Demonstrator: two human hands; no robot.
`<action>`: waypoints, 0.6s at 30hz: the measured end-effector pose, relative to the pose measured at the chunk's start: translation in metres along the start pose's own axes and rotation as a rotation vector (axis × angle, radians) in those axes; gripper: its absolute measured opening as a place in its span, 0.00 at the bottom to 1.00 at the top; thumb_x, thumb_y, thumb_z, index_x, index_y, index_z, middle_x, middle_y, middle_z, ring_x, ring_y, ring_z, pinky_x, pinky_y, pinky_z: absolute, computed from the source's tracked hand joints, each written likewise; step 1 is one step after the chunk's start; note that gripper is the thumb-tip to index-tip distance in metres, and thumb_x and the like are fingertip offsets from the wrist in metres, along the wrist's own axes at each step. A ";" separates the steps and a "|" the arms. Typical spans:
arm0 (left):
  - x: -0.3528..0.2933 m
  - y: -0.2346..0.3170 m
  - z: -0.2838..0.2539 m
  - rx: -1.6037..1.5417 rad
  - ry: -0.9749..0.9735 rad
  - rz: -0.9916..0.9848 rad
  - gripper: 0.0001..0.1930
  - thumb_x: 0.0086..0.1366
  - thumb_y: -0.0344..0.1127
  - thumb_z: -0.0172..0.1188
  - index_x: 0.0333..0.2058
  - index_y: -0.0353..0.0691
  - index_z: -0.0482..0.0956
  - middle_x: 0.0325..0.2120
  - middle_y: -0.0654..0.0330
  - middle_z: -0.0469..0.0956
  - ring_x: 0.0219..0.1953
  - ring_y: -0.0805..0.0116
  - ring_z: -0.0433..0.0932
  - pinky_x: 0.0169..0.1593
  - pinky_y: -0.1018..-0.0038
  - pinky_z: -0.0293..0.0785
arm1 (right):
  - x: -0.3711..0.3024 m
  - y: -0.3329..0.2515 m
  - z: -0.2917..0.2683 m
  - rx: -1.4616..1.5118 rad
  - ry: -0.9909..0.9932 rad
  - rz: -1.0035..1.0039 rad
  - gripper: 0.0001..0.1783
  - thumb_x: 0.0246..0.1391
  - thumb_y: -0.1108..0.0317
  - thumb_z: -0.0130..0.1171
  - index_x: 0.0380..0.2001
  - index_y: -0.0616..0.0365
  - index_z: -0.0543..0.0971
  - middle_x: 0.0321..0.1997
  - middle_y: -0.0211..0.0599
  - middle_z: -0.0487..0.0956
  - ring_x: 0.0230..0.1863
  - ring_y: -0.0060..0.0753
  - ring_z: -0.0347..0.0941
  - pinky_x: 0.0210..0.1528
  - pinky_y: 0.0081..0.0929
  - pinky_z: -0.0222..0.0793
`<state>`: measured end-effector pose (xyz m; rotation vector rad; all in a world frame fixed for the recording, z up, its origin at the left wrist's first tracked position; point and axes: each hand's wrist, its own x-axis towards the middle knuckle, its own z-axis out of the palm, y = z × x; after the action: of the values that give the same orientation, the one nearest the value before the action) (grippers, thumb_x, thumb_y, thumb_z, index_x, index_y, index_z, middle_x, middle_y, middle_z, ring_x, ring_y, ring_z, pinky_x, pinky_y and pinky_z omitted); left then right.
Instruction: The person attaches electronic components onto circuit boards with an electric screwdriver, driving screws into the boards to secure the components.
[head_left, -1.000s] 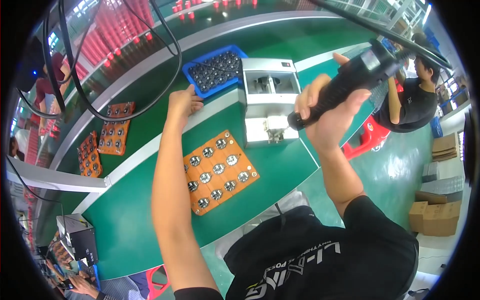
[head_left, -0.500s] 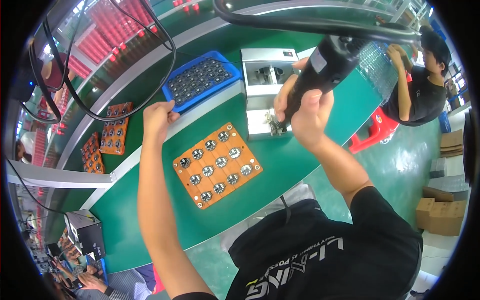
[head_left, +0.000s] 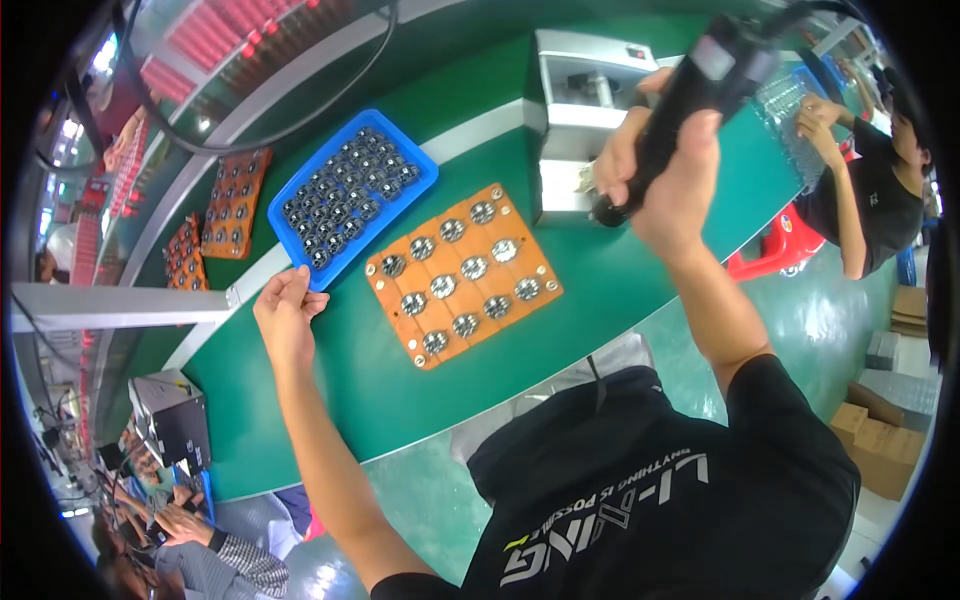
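Note:
My right hand point(head_left: 672, 175) is wrapped round a black electric screwdriver point(head_left: 690, 95), raised with its lower end pointing down beside the silver screw feeder box point(head_left: 568, 205). With fingers pinched on its near corner, my left hand point(head_left: 290, 308) holds a blue tray point(head_left: 425, 168). Rows of small round black-and-silver parts point(head_left: 345, 200) fill that tray. Between my hands an orange fixture board point(head_left: 450, 268) lies on the green table, with several round metallic parts point(head_left: 473, 267) seated in it. The screwdriver's tip is too indistinct to make out fully.
Two more orange boards with round parts point(head_left: 235, 205) sit beyond the metal rail at left. A black box-shaped device point(head_left: 172, 415) stands at the table's left end. A co-worker point(head_left: 860, 190) is at the right, near a red stool point(head_left: 785, 245). Overhead hangs a dark cable point(head_left: 290, 130).
My left hand has come nearer, turning the blue tray and drawing its corner toward me. The screwdriver in my right hand has been lifted away from the feeder box. My view has also shifted.

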<state>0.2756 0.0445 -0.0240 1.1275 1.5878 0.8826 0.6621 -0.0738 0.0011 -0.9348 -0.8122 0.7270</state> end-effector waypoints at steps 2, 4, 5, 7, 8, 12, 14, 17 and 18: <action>-0.016 -0.008 -0.014 0.024 0.046 0.001 0.10 0.68 0.33 0.65 0.38 0.29 0.80 0.22 0.62 0.78 0.21 0.77 0.77 0.26 0.83 0.73 | -0.005 -0.001 0.006 0.016 -0.031 0.023 0.42 0.62 0.23 0.39 0.56 0.51 0.62 0.17 0.31 0.65 0.13 0.26 0.61 0.22 0.28 0.63; -0.028 -0.018 -0.026 0.041 0.084 0.006 0.11 0.68 0.34 0.65 0.38 0.29 0.80 0.23 0.62 0.79 0.21 0.77 0.77 0.26 0.83 0.73 | -0.008 0.002 0.013 0.021 -0.044 0.034 0.43 0.61 0.22 0.38 0.56 0.51 0.62 0.17 0.31 0.65 0.13 0.27 0.62 0.22 0.28 0.63; -0.035 -0.025 -0.034 0.045 0.111 0.018 0.11 0.68 0.34 0.65 0.39 0.29 0.80 0.23 0.61 0.79 0.21 0.76 0.77 0.26 0.83 0.73 | -0.010 0.005 0.019 0.053 -0.050 0.044 0.44 0.60 0.21 0.38 0.57 0.51 0.62 0.17 0.31 0.65 0.13 0.27 0.62 0.22 0.28 0.63; -0.048 -0.035 -0.049 0.050 0.147 0.022 0.11 0.68 0.34 0.65 0.39 0.29 0.80 0.23 0.61 0.80 0.21 0.76 0.78 0.27 0.83 0.74 | -0.014 0.014 0.032 0.087 -0.063 0.064 0.45 0.58 0.20 0.38 0.57 0.50 0.62 0.17 0.31 0.65 0.12 0.27 0.61 0.22 0.29 0.63; -0.054 -0.039 -0.056 0.063 0.192 0.029 0.11 0.68 0.34 0.65 0.39 0.30 0.80 0.23 0.61 0.80 0.21 0.76 0.78 0.27 0.83 0.74 | -0.016 0.020 0.040 0.089 -0.062 0.068 0.46 0.57 0.19 0.39 0.57 0.50 0.62 0.17 0.31 0.66 0.12 0.27 0.62 0.21 0.29 0.64; -0.069 -0.048 -0.074 0.066 0.299 0.030 0.10 0.68 0.34 0.65 0.40 0.31 0.80 0.21 0.61 0.80 0.21 0.76 0.78 0.26 0.82 0.74 | -0.029 0.039 0.056 0.125 -0.161 0.129 0.47 0.56 0.18 0.38 0.58 0.49 0.60 0.18 0.31 0.67 0.13 0.28 0.65 0.21 0.29 0.66; -0.073 -0.051 -0.080 0.142 0.342 0.034 0.11 0.69 0.35 0.65 0.41 0.31 0.80 0.22 0.62 0.79 0.21 0.77 0.76 0.24 0.82 0.70 | -0.035 0.051 0.061 0.136 -0.202 0.139 0.47 0.56 0.19 0.39 0.58 0.49 0.59 0.18 0.32 0.68 0.13 0.27 0.66 0.22 0.28 0.67; -0.083 -0.040 -0.063 0.796 0.675 0.395 0.13 0.69 0.36 0.64 0.44 0.30 0.80 0.24 0.63 0.79 0.24 0.78 0.74 0.26 0.82 0.66 | -0.045 0.065 0.069 0.159 -0.267 0.121 0.45 0.57 0.20 0.40 0.59 0.48 0.58 0.19 0.32 0.69 0.14 0.27 0.66 0.22 0.28 0.67; -0.090 -0.041 -0.056 0.774 0.714 0.453 0.13 0.70 0.34 0.63 0.46 0.30 0.79 0.30 0.62 0.78 0.29 0.77 0.72 0.30 0.80 0.66 | -0.047 0.067 0.069 0.137 -0.255 0.109 0.45 0.56 0.20 0.41 0.59 0.48 0.57 0.20 0.32 0.70 0.14 0.27 0.66 0.22 0.28 0.67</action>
<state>0.2215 -0.0554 -0.0198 1.9045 2.4318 1.0631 0.5679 -0.0568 -0.0473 -0.7765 -0.9264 0.9985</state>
